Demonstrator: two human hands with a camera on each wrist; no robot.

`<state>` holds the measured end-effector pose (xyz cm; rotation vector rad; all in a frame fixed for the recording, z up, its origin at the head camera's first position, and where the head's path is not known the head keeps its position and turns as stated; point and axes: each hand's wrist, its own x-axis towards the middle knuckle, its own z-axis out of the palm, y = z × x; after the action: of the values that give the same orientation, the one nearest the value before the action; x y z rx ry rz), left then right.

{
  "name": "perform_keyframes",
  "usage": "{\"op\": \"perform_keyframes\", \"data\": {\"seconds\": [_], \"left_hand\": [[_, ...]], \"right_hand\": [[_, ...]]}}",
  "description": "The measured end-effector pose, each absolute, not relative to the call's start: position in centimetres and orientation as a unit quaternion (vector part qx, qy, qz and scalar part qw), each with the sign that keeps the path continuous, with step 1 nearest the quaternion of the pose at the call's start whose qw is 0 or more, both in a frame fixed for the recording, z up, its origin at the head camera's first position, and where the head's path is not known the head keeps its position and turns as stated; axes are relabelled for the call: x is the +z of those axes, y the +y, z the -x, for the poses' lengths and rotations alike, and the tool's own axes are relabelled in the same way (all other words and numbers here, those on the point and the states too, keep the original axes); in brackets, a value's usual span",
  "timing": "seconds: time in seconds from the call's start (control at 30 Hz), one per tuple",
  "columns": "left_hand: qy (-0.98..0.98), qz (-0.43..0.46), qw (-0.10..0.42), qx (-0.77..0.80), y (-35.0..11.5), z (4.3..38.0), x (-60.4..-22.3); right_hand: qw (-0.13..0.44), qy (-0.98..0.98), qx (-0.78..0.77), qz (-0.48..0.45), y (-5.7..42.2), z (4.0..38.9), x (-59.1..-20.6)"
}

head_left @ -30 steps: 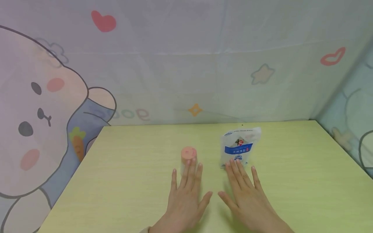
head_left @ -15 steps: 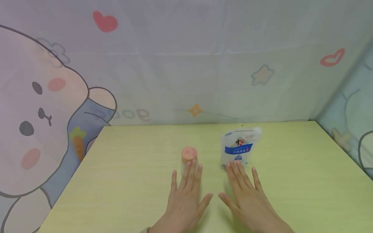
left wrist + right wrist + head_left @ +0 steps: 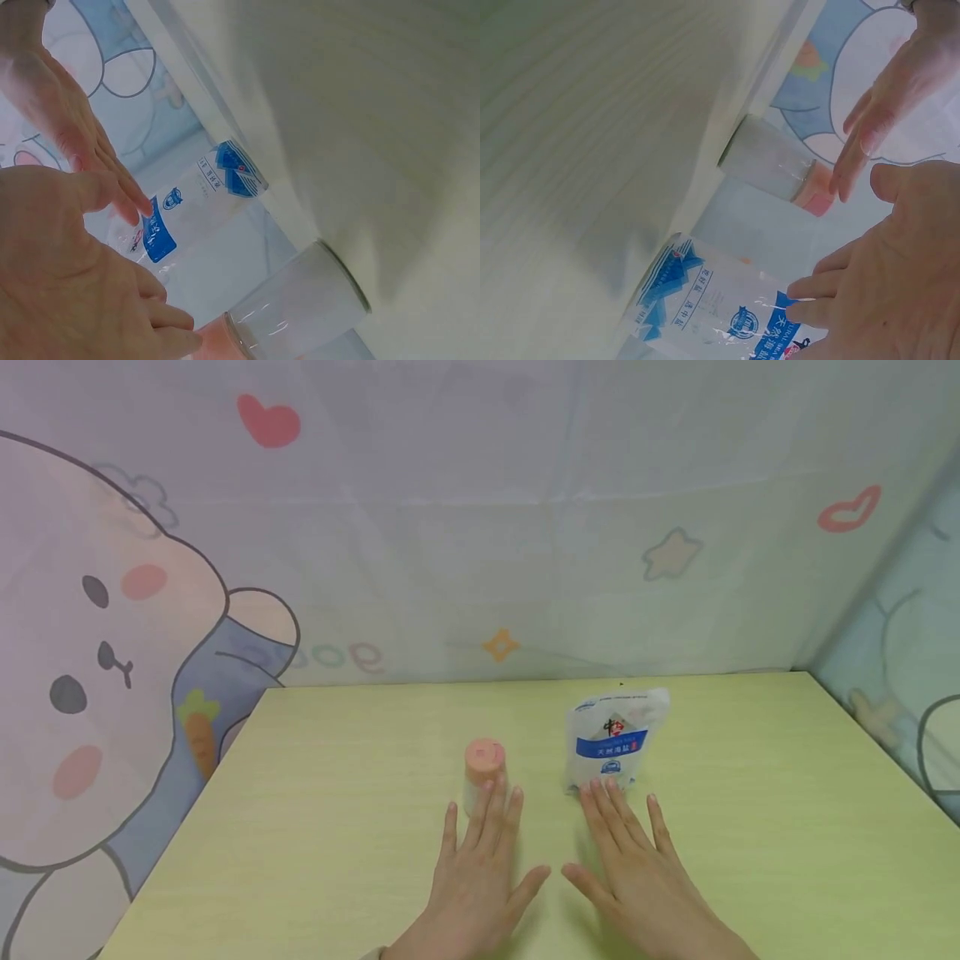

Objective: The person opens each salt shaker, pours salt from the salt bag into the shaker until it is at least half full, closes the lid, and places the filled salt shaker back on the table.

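— Where are your hands, going left to right from the jar?

— My left hand (image 3: 480, 881) lies flat on the table (image 3: 337, 827), fingers straight and holding nothing; its fingertips (image 3: 491, 793) reach the near side of the jar (image 3: 483, 770) and look to be touching it, though I can't be sure. The jar stands upright, pink lid on top, clear wall below. My right hand (image 3: 637, 877) is flat to the right of the jar, fingers also straight and gripping nothing, their tips at the near edge of the bag (image 3: 611, 739), which lies right of the jar, a little farther back and apart from it.

— How would the jar handle?

— Light, I'd judge, and stiff. The wrist view shows a smooth, glossy wall (image 3: 300, 307), so likely slippery. I'd wrap thumb and fingers round the wall below the lid, since a grip on the lid alone might loosen it.

— And the bag?

— Soft, shiny plastic (image 3: 705, 307) with something loose inside, apparently. It should sag and shift when lifted, heavier than the jar. I'd pinch it across the middle by both long edges, not by a corner, where the film could slide or crease.
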<state>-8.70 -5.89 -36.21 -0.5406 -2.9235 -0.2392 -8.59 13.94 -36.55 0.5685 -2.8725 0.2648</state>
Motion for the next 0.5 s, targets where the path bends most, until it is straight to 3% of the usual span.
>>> {"op": "perform_keyframes", "data": {"seconds": [0.1,0.23,0.37,0.5], "left_hand": [[-0.964,0.245,0.038,-0.094,-5.1,8.7,-36.3],[-0.942,0.32,-0.038,-0.098,-5.3,8.7,-36.5],[-0.92,0.372,-0.106,-0.062,-7.3,9.0,-37.3],[-0.903,0.381,-0.2,-0.003,-10.7,10.4,-37.8]], "right_hand": [[0.078,-0.982,0.081,-0.15,14.9,6.2,-36.3],[-0.011,-0.985,0.087,-0.149,15.0,3.2,-35.1],[-0.102,-0.966,0.043,-0.235,13.1,1.5,-33.2],[-0.144,-0.921,-0.019,-0.362,8.9,1.1,-30.9]]}}
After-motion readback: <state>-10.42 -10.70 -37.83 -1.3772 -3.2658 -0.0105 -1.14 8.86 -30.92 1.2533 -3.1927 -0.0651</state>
